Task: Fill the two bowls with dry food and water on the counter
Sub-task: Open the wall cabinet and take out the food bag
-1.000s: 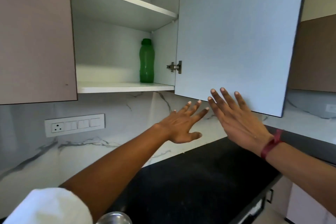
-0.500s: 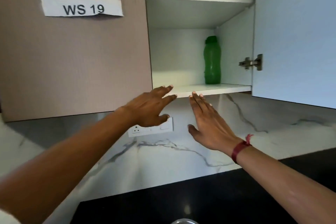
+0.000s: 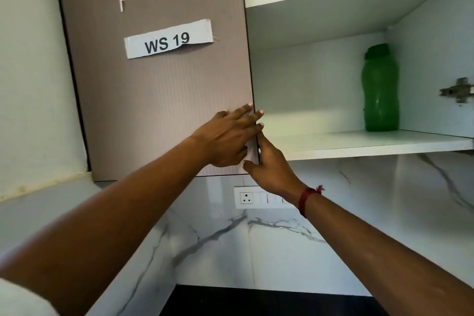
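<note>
Left hand (image 3: 225,141) flat, fingers straight, on cabinet door (image 3: 159,100) beside its free edge; right hand (image 3: 272,169) pinches that edge low: best pull outward there, left lifting clear.

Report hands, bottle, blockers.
Left hand flat on shut door. Right hand pinches its edge. Bottle upright on shelf, untouched.

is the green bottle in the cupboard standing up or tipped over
Upright: the green bottle stands on its base on the lower shelf, cap at the top.
</note>
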